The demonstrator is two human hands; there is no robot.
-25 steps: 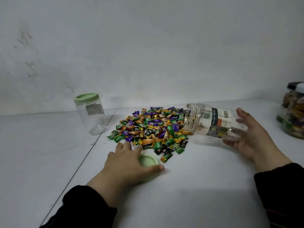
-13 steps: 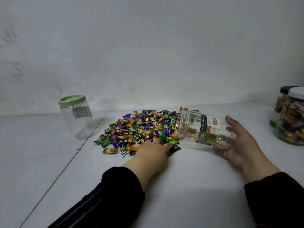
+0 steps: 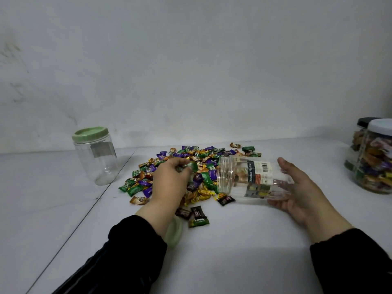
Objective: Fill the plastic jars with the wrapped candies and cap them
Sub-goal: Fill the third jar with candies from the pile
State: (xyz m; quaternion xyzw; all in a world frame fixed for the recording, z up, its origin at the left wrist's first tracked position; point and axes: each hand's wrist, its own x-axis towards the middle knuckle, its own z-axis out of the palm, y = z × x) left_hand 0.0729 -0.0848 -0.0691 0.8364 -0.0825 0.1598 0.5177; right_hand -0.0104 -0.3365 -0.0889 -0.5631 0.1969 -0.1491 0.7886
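Observation:
A heap of wrapped candies in green, purple, orange and brown lies mid-table. My left hand is raised over the heap, its fingers curled round a few candies just left of the jar mouth. A clear labelled jar lies on its side, uncapped mouth facing the heap, with a few candies inside. My right hand cradles the jar's base, fingers and thumb curled round it. Its green lid lies flat on the table, partly hidden under my left forearm.
An empty clear jar with a green lid stands upright at the left. Two capped jars full of candies stand at the right edge. A seam runs diagonally across the white table. A grey wall stands close behind.
My left hand left the green lid, reached into the heap, and now lifts a few candies toward the jar mouth. Several candies were pushed toward me. The jar stays on its side in my right hand.

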